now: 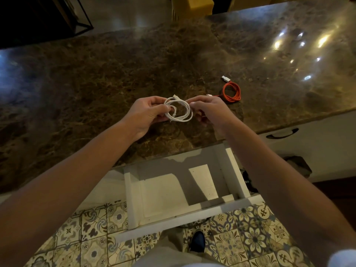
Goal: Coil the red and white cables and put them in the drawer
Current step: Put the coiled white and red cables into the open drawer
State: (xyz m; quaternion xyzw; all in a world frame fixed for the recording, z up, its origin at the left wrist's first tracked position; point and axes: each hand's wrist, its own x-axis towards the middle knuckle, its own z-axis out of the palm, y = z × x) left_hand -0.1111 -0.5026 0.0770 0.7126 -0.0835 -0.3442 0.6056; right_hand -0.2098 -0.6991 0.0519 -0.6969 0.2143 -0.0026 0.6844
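1. Over the marble countertop (115, 74), from my head camera, I've got both hands up and working the white cable (178, 110), which is wound into a small round coil between them.
2. My left hand (146, 114) grips the coil's left side, fingers curled round the strands, with one plug end poking up at the top.
3. My right hand (209, 110) pinches the coil's right side, fingertips closed on the loops.
4. The red cable (232, 92) lies on the counter just beyond my right hand, already in a neat coil, its white plug pointing away from me.
5. Below my forearms the white drawer (234, 176) stands pulled open, and neither cable is in it.
6. Patterned floor tiles (240, 241) and my dark shoe (198, 240) show underneath.
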